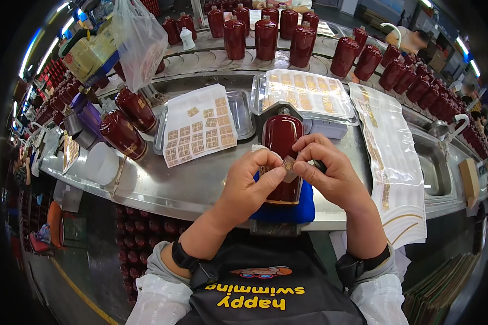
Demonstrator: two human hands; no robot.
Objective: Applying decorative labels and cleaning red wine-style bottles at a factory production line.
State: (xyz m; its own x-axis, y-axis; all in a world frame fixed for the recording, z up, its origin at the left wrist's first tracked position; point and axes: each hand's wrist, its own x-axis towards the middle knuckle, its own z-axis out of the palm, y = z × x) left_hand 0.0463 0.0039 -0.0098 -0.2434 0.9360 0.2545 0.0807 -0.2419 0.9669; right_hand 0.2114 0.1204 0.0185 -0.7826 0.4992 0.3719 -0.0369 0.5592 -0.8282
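A glossy dark red bottle (283,131) lies tilted in front of me on a blue cloth (307,203), its far end at a dark metal holder (283,106). Over it, my left hand (249,183) and my right hand (331,172) pinch a small clear decal (289,163) with gold print between their fingertips. Something white, perhaps a wipe (258,147), shows behind the left fingers. A dark bit shows under the right fingers; its kind is hidden. Left of my hands, a sheet of gold decals (201,125) rests on a metal tray (242,111).
Another gold decal sheet (307,92) covers a tray at the back. A long white sheet (398,162) hangs over the right edge, near a sink (435,172). Two red bottles with gold print (123,134) and a white bowl (102,163) stand left. A curved conveyor (211,62) carries several bottles.
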